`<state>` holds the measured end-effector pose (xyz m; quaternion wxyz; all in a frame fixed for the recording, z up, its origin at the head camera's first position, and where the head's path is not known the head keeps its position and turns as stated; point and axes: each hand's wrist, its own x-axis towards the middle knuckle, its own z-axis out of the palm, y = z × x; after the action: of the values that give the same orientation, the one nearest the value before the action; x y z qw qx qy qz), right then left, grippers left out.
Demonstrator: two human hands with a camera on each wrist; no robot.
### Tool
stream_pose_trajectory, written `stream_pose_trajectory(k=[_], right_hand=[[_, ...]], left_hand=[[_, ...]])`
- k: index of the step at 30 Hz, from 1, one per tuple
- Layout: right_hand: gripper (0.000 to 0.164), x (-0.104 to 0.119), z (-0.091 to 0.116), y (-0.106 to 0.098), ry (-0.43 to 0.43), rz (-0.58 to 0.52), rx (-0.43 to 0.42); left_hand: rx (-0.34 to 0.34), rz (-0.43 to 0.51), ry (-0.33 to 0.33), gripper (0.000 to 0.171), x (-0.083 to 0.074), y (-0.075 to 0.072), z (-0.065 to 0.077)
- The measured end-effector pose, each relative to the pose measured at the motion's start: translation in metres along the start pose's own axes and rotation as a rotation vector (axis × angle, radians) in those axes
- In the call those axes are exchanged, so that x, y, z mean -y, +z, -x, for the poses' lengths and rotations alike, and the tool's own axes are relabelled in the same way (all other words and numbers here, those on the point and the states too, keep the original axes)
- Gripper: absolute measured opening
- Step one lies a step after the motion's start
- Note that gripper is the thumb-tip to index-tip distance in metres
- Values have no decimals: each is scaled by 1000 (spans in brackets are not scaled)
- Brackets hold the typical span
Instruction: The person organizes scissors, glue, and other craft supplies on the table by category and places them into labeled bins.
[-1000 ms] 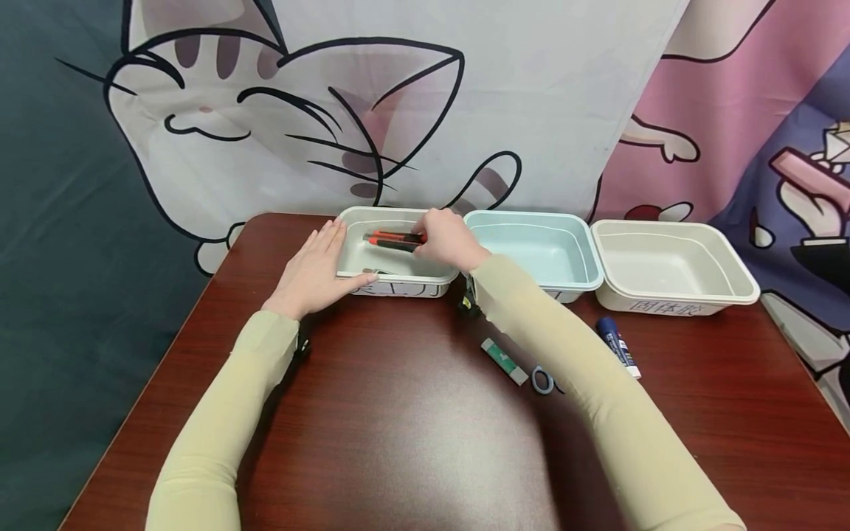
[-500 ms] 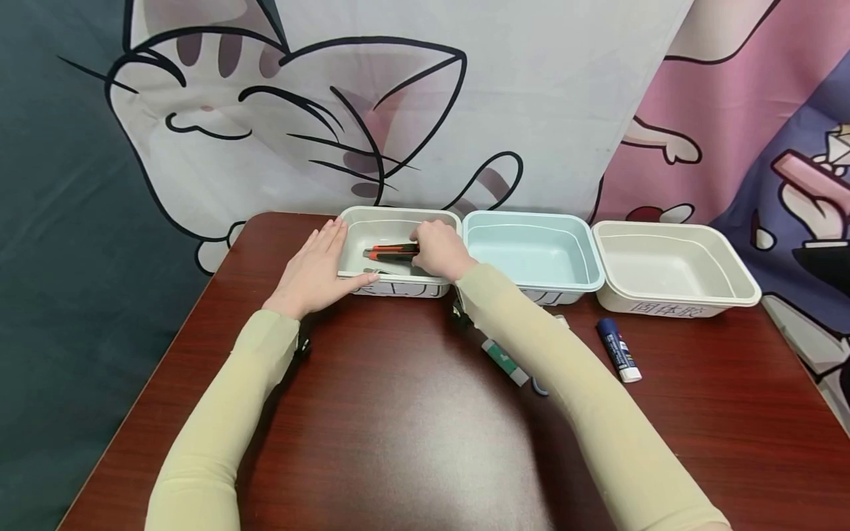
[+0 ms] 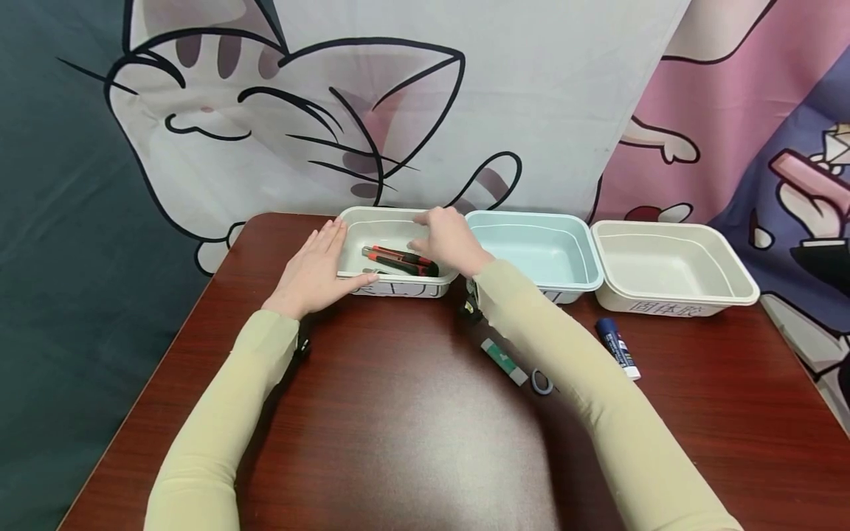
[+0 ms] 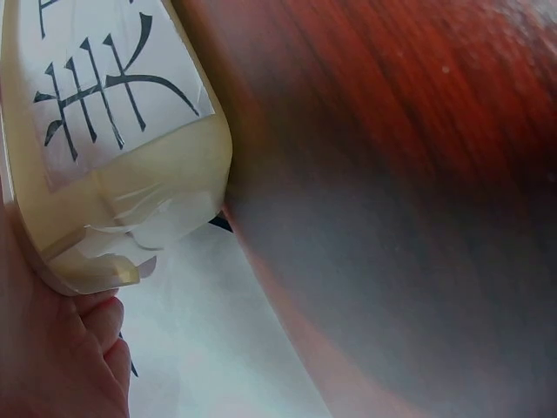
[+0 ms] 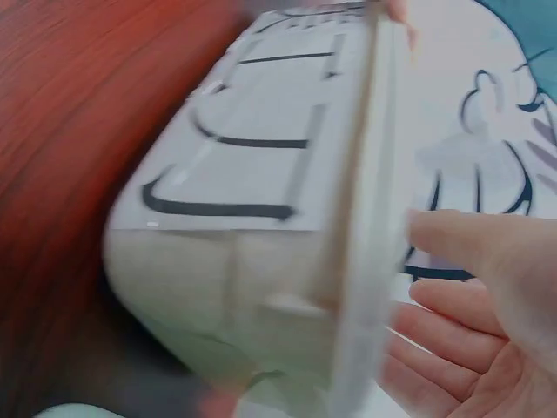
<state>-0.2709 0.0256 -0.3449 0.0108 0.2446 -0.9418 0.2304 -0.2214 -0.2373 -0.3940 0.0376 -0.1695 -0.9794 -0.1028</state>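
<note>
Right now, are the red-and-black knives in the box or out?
In: the head view shows both knives lying inside the leftmost box, surrounded by its rim.

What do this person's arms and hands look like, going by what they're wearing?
Both arms wear plain, long, pale yellow sleeves, fairly close-fitting and ending at the wrist. The left hand and right hand are ungloved. A small dark device shows by each cuff, too small to make out in detail.

Long pale-yellow sleeves (image 3: 207, 428) (lightly creased) are worn with small black wrist devices (image 3: 472, 308).
</note>
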Motion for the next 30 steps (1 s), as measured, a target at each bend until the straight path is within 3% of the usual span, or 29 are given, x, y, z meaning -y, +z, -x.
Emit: stream_pose_trajectory(k=[13,30], right_hand=[[50,3,21,-31,-34,-196,-66],[54,-13,58,-46,-72,-212,-105]], left_hand=[[5,2,-11,118,2,0,0],[4,14,-15,118,-2,0,0]])
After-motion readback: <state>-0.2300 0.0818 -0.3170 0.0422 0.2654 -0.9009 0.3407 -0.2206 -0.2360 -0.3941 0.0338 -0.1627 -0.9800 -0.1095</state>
